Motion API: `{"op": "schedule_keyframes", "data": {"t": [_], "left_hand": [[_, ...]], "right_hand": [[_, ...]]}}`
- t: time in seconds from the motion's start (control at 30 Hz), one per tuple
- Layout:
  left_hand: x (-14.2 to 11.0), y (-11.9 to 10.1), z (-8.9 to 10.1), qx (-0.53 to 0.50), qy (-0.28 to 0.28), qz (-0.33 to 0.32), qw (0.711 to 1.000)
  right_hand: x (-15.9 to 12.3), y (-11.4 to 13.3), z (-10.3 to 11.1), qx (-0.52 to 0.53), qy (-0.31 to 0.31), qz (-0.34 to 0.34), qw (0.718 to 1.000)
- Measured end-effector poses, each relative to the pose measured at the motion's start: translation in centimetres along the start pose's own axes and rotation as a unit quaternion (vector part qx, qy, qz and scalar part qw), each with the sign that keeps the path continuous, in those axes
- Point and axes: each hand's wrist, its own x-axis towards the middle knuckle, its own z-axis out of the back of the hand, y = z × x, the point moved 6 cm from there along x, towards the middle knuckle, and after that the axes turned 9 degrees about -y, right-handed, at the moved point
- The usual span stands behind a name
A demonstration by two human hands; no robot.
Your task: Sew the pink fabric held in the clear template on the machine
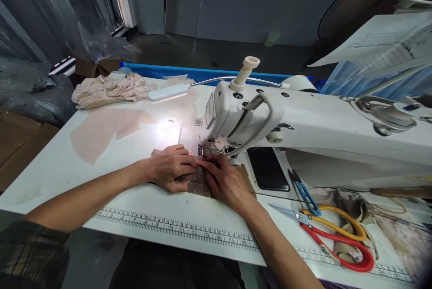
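A small grey-brown piece of fabric [198,182] lies on the white table in front of the needle of the white sewing machine [303,127]. My left hand [170,167] rests on the fabric's left side, fingers curled and pressing it down. My right hand [224,180] presses on its right side, fingertips pinched close to the presser foot [204,150]. The two hands touch at the fingertips just before the needle. A gooseneck lamp [168,93] lights the spot.
Red-and-yellow-handled scissors [340,239] and blue thread snips [305,193] lie at the right. A pink fabric piece [101,133] and a heap of pink lace [111,89] lie at the back left. A printed ruler [175,226] runs along the table's front edge.
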Motion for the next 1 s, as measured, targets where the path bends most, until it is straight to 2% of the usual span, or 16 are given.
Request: {"op": "schedule_keyframes", "data": {"t": [0.5,0.7,1.0], "left_hand": [[0.0,1.1,-0.2,0.008,0.023,0.027,0.999],[0.0,1.6,-0.2,0.027,0.030,0.046,0.998],[0.2,2.0,-0.3,0.047,0.048,0.063,0.996]], "right_hand": [[0.3,0.3,0.2,-0.017,-0.003,-0.005,1.000],[0.3,0.7,0.7,0.018,-0.019,0.001,1.000],[0.3,0.6,0.1,0.002,-0.029,0.004,1.000]]}}
